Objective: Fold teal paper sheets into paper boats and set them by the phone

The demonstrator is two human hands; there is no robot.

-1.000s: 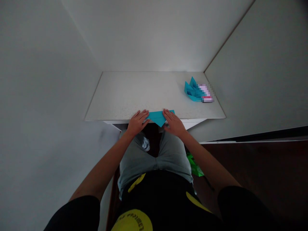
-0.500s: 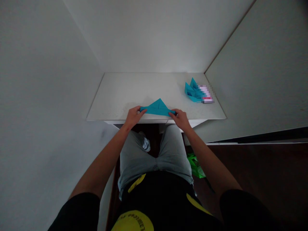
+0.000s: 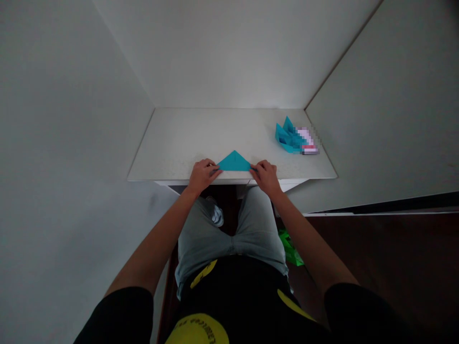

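A blue paper folded into a triangle (image 3: 234,162) lies flat on the white table (image 3: 186,138) near its front edge, point facing away from me. My left hand (image 3: 202,175) pinches its left corner with curled fingers. My right hand (image 3: 264,176) pinches its right corner the same way. Both hands rest on the table edge.
Folded blue paper shapes (image 3: 287,134) sit at the table's back right beside a blurred pink and white object (image 3: 307,141). White walls close in the table on the left, back and right. A green item (image 3: 292,247) lies on the dark floor by my right leg.
The paper was turned over, from point toward me to point away. It was lifted between both hands and now lies flat again, pinched at both corners.
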